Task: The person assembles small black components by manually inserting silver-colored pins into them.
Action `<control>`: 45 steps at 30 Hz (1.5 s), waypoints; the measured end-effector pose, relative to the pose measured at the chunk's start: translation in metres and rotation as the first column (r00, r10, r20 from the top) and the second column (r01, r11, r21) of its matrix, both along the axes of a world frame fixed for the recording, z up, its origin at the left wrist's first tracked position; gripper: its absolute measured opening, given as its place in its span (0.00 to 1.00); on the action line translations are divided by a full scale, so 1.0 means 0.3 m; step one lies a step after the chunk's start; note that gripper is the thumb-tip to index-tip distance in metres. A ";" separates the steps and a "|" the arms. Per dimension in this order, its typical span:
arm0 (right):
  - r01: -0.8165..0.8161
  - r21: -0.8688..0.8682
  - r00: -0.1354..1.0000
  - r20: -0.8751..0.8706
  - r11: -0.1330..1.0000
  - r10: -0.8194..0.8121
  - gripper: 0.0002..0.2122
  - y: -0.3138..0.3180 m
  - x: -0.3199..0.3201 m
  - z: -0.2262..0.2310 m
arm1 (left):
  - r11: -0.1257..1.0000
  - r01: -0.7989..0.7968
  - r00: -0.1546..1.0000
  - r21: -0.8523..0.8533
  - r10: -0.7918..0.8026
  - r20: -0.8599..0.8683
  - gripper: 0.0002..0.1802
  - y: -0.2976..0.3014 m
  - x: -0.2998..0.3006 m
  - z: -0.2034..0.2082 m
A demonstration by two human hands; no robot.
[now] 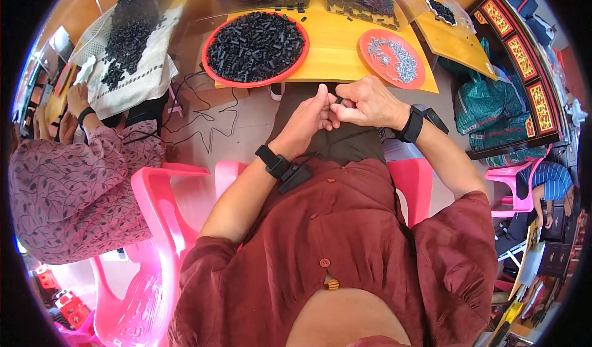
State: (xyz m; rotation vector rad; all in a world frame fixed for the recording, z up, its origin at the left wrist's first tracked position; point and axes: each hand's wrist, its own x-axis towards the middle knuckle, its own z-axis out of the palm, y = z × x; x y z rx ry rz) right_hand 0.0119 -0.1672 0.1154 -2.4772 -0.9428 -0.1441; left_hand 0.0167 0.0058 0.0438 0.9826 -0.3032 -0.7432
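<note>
My left hand (pixel 308 120) and my right hand (pixel 367 103) meet above my lap, just below the table's near edge. Between their fingertips shows a small black plastic piece (pixel 338 100), mostly covered by the fingers. The right thumb and fingers pinch it, while the left fingers curl around its other side with the thumb pointing up. Ahead to the left stands a round red tray (pixel 206 69) heaped with small black plastic pieces (pixel 256 46). Nearer my right hand lies an orange-red plate (pixel 374 69) with small silvery metal parts (pixel 401 62) scattered over it.
Clear bins (pixel 364 4) of black parts stand at the back of the yellow table (pixel 333 45). At left, a person in a patterned top (pixel 86 186) sits beside a pink chair (pixel 166 223) and a cloth (pixel 145 78) under black parts. Green bags (pixel 493 106) lie at right.
</note>
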 end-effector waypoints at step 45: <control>0.484 -0.144 0.874 0.032 0.863 -0.485 0.13 -0.147 0.747 -0.163 | 0.986 -0.098 0.963 0.135 0.129 -0.237 0.12 0.041 0.027 -0.001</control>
